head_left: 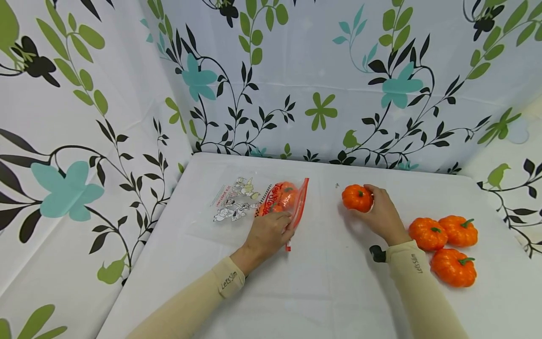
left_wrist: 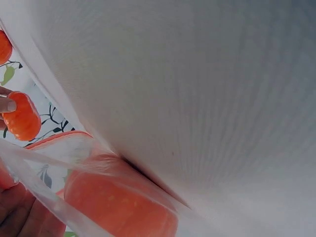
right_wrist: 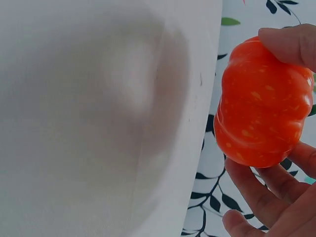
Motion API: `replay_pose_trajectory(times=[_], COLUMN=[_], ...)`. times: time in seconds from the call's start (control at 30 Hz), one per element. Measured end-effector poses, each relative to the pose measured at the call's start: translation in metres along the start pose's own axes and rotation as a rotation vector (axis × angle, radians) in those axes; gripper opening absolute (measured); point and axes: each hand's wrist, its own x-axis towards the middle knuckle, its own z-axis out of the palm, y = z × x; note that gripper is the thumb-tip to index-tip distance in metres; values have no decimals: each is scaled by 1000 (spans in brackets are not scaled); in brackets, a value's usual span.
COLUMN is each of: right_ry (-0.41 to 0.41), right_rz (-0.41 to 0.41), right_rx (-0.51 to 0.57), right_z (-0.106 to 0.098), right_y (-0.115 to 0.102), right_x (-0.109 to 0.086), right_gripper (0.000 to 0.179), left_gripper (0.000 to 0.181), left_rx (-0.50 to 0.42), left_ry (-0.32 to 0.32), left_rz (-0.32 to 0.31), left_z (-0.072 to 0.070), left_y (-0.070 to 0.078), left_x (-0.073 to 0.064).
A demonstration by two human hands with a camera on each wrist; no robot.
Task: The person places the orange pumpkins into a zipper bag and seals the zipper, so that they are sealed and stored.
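Near the table's middle, my left hand (head_left: 271, 230) pinches the opening edge of a clear zip bag (head_left: 228, 230) with a red-orange rim and printed cartoon figures. Small orange toy pumpkins (head_left: 290, 192) show inside it; in the left wrist view one pumpkin (left_wrist: 118, 205) lies behind the clear plastic beside the fingers (left_wrist: 29, 215). To the right of the bag, my right hand (head_left: 383, 214) grips another orange pumpkin (head_left: 356, 197) between thumb and fingers. In the right wrist view this pumpkin (right_wrist: 264, 103) is held clear of the table, the thumb (right_wrist: 291, 45) across one side.
Three more orange pumpkins, the left one (head_left: 427, 233), the back one (head_left: 458, 230) and the front one (head_left: 454, 267), sit close together on the white table (head_left: 305, 292), right of my right wrist. A leaf-patterned cloth (head_left: 271, 94) hangs behind and at the sides.
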Motion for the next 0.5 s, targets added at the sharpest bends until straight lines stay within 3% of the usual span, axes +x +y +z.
replay_pose_trajectory(times=[0.27, 0.5], right_ry=[-52, -55], right_rz=[-35, -151], right_rx=[11, 28], right_z=[23, 45], right_y=[-16, -33], right_x=[-1, -5], right_gripper=[89, 88], left_gripper=[17, 16], left_rx=[17, 14], left_ry=[7, 6], left_rz=[-5, -18], left_z=[0, -1], left_y=[1, 1], left_x=[0, 0])
